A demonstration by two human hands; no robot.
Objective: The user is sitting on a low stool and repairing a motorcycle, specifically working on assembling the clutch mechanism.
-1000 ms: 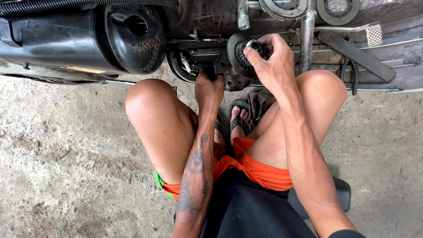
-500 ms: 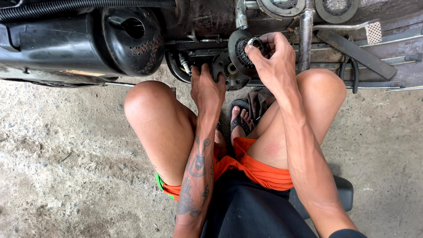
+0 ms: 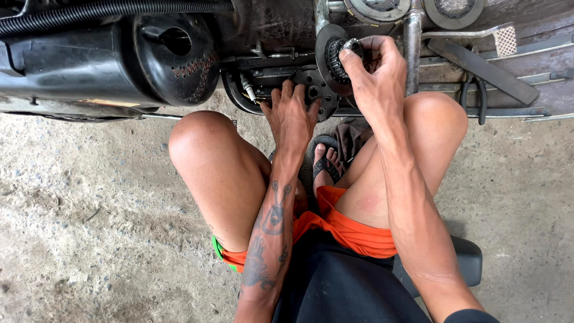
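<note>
Hiding behind right hand: toothed gear.

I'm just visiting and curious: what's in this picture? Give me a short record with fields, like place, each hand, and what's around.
place: bare concrete floor beside a dark, greasy machine
posture: person seated low, knees bent, in orange shorts
left hand: fingers spread flat against a round black metal plate
right hand: fingertips pinching a toothed round part
nearby: ribbed black hose, sandal
</note>
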